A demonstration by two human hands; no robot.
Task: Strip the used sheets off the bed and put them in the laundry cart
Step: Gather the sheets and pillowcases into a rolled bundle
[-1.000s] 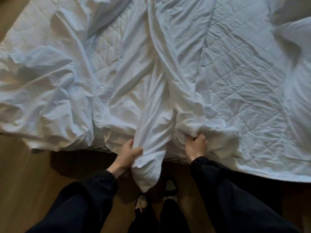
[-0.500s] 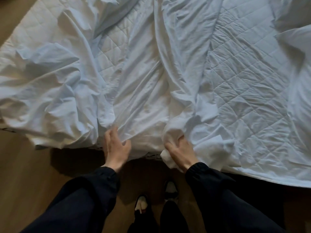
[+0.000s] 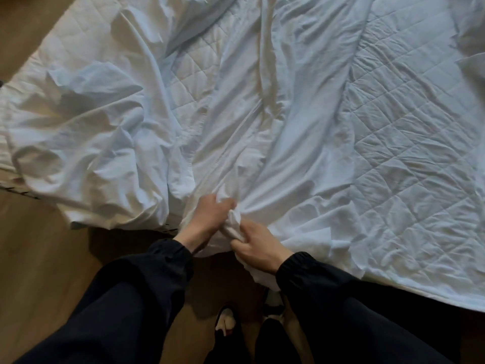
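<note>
A crumpled white sheet [image 3: 252, 132] lies loose across the bed, bunched in folds on the left and drawn into long creases toward the near edge. A quilted white mattress pad [image 3: 409, 143] shows bare on the right and in a patch at the upper middle. My left hand [image 3: 207, 219] grips a gathered bunch of the sheet at the bed's near edge. My right hand [image 3: 256, 245] holds the same bunch just beside it, fingers curled round the cloth. Both arms wear dark sleeves. No laundry cart is in view.
Wooden floor [image 3: 39, 258] runs along the near side and the upper left of the bed. My feet in dark shoes [image 3: 225, 324] stand close to the bed edge. More white bedding [image 3: 472, 27] lies at the far right corner.
Both hands let go of separate handfuls, lay flat on the sheet for a moment, then came together at the middle and now grip one gathered bunch.
</note>
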